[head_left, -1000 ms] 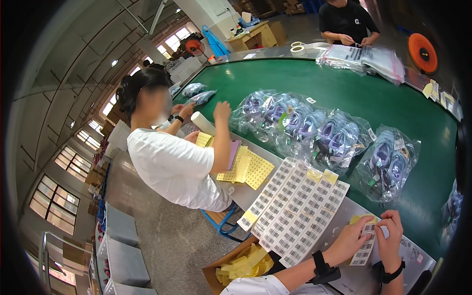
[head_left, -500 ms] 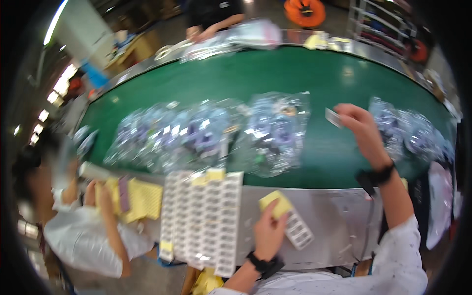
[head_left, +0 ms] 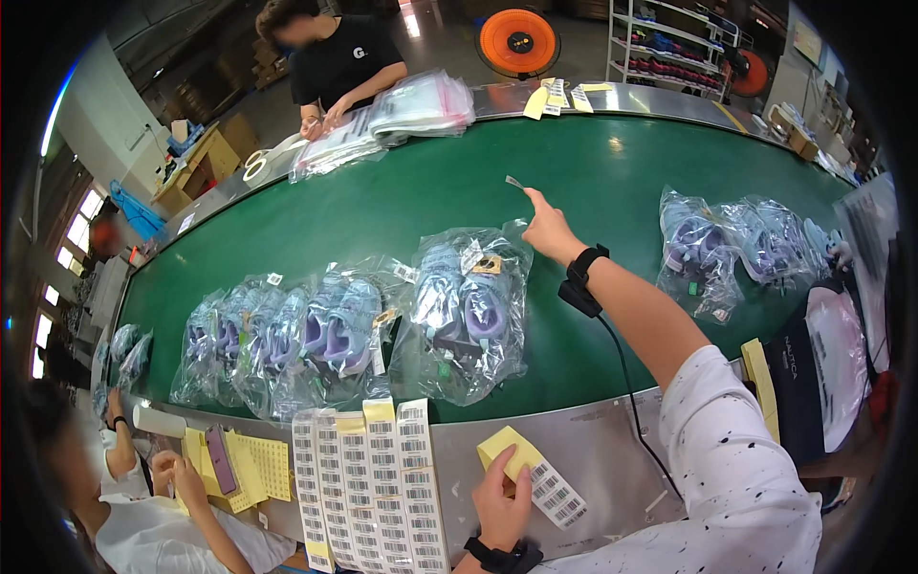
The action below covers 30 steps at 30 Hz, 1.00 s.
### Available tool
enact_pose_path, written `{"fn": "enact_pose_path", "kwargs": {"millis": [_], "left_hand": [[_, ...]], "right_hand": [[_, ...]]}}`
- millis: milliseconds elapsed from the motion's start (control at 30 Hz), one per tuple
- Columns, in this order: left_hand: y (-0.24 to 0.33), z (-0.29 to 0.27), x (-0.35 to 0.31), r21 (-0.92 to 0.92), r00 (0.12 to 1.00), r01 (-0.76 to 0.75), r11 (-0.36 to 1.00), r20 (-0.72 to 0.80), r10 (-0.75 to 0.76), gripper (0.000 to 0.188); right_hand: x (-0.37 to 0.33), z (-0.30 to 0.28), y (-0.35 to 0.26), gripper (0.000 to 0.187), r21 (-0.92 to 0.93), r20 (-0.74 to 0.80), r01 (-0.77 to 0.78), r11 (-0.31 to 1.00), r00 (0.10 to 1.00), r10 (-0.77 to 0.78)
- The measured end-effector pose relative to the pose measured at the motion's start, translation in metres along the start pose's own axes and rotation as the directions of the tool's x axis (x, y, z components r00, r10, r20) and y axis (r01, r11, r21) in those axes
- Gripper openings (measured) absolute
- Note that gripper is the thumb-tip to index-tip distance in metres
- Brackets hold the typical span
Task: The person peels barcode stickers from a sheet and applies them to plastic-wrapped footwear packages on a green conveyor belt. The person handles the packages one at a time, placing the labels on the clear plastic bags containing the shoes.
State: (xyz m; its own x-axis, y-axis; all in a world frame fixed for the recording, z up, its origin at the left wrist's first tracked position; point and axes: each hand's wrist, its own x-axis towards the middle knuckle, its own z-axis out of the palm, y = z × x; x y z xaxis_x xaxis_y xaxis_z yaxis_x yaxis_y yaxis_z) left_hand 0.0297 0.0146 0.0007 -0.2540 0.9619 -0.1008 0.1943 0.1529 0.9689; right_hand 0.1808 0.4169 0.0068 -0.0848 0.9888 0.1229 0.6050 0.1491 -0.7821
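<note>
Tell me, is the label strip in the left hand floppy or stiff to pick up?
The label strip would probably be floppy: its yellow end looks bent near the left hand. It's likely light, since it looks paper-thin. It probably wouldn't roll, because it looks mostly flat.

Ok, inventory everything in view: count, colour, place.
Belt: one, green, centre
Bagged shoes: several pairs, blue and purple, on belt
Label sheets: several, white, near edge
Label strip: one, white and yellow, lower centre
Loose label: one, pale, above belt
Dotted sheets: several, yellow, near left
Plastic bags: many, clear, far edge
Large fan: one, orange, background
People: at least two, black and white shirts, opposite, left
Left hand: one, bare, holding label strip
Right hand: one, bare, holding loose label
</note>
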Motion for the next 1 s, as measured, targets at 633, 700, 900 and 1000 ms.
{"fn": "enact_pose_path", "kwargs": {"millis": [633, 700, 900, 1000], "left_hand": [[-0.002, 0.003, 0.000, -0.026, 0.999, -0.032, 0.999, -0.006, 0.032, 0.034], [0.002, 0.002, -0.001, -0.010, 1.000, -0.003, 1.000, 0.011, 0.004, 0.034], [-0.004, 0.005, -0.002, -0.024, 1.000, -0.018, 1.000, 0.001, 0.018, 0.034], [-0.004, 0.004, -0.002, -0.026, 0.999, 0.017, 1.000, 0.032, -0.016, 0.033]], "right_hand": [[0.001, -0.019, 0.046, 0.010, 0.301, 0.183, -0.414, 0.859, 0.909, 0.375], [0.003, -0.016, 0.049, 0.013, 0.304, 0.149, -0.381, 0.873, 0.924, 0.352], [0.002, 0.004, 0.043, 0.025, -0.261, 0.001, -0.258, 0.930, 0.964, 0.267], [-0.020, 0.017, 0.030, 0.024, -0.531, -0.075, -0.113, 0.840, 0.993, 0.087]]}}
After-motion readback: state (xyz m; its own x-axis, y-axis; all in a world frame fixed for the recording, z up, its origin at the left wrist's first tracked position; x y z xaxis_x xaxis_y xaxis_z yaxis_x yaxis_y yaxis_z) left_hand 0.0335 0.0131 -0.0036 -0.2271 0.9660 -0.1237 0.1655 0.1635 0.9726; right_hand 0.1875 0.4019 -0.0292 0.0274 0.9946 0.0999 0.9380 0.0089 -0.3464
